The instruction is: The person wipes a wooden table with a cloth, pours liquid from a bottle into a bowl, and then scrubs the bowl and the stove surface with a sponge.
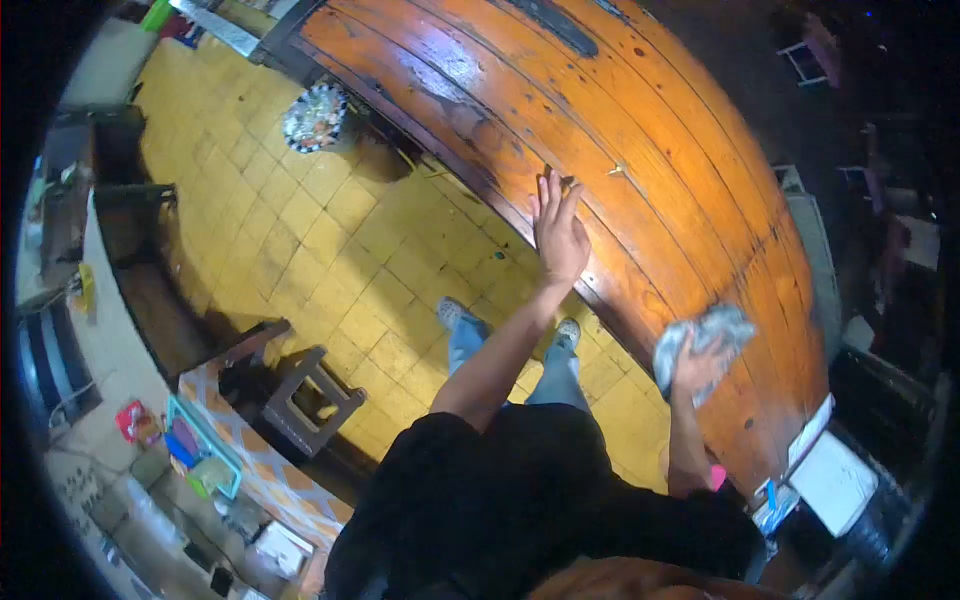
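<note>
My left hand (560, 236) rests on the edge of a long, varnished wooden counter (660, 190), its fingers stretched out and holding nothing. Farther right along the same counter, my right hand (703, 366) presses on a crumpled grey-white cloth (728, 330). The cloth lies bunched under and around those fingers, so the fingertips are partly hidden. A small brass-coloured piece (617, 170) sits on the boards just right of my left hand. The counter's planks have dark seams and worn marks.
Yellow tiles (330, 240) cover the floor around my feet. A wooden stool (312, 402) stands at left, near a side counter bearing a turquoise tray (232, 462). A round bin with patterned contents (315, 118) is beside the wooden counter. A white box (835, 482) stands at its right end.
</note>
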A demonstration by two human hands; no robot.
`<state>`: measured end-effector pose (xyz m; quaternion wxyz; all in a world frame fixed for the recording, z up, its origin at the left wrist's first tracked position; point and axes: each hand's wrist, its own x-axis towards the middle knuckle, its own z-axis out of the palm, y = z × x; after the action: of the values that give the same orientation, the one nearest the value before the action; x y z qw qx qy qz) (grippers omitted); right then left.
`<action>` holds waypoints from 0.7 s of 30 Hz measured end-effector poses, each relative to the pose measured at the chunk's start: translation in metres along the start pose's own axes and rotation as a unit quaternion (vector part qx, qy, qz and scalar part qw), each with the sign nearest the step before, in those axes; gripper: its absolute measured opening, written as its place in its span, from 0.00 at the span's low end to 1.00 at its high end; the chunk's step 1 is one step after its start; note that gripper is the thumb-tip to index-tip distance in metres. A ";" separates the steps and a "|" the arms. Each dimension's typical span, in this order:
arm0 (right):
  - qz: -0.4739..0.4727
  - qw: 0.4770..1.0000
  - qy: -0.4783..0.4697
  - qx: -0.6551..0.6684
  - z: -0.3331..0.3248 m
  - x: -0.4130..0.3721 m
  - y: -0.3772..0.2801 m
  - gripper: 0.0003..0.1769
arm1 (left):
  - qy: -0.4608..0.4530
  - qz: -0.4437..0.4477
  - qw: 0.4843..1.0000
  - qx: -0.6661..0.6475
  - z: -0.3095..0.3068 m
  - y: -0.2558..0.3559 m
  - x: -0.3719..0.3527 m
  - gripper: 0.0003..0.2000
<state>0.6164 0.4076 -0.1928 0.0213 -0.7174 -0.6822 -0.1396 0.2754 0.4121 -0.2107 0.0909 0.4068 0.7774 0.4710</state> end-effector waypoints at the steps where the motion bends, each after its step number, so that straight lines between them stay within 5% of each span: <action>1: -0.003 1.000 -0.015 -0.012 -0.002 0.009 -0.043 0.43 | 0.000 0.004 1.000 -0.015 -0.012 -0.005 0.003 0.27; 3: -0.076 0.997 0.014 -0.018 -0.005 0.018 -0.114 0.44 | 0.055 -0.013 0.967 -0.247 -0.056 -0.024 -0.001 0.27; 5: -0.064 0.992 -0.068 0.080 -0.039 0.025 -0.204 0.46 | 0.059 -0.103 0.964 -0.237 -0.129 -0.045 -0.013 0.27; 9: -0.100 0.986 -0.045 0.123 -0.043 0.044 -0.362 0.40 | 0.163 -0.283 0.877 -0.352 -0.282 -0.111 -0.071 0.23; 13: -0.126 0.974 0.027 0.188 -0.068 0.068 -0.483 0.31 | 0.242 -0.313 0.875 -0.278 -0.373 -0.172 -0.117 0.22; 16: -0.260 0.917 0.009 0.303 -0.012 0.141 -0.501 0.23 | 0.187 -0.403 0.883 -0.152 -0.406 -0.263 -0.188 0.22; 18: -0.200 0.806 0.185 0.526 0.000 0.160 -0.484 0.21 | 0.168 -0.414 0.894 -0.023 -0.422 -0.303 -0.271 0.20; 19: -0.139 0.840 0.068 0.520 -0.033 0.156 -0.456 0.23 | 0.031 -0.395 0.898 0.194 -0.440 -0.313 -0.317 0.18; 20: -0.074 0.860 -0.051 0.503 -0.066 0.139 -0.414 0.26 | 0.169 -0.489 0.848 0.111 -0.429 -0.363 -0.398 0.16; 21: -0.123 0.845 0.014 0.521 -0.042 0.136 -0.372 0.26 | 0.133 -0.545 0.822 0.096 -0.432 -0.393 -0.463 0.15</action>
<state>0.2465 0.5556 -0.1807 0.3838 -0.5089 -0.7370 0.2247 0.1358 -0.2934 -0.4068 0.1891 -0.1430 0.9181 0.3175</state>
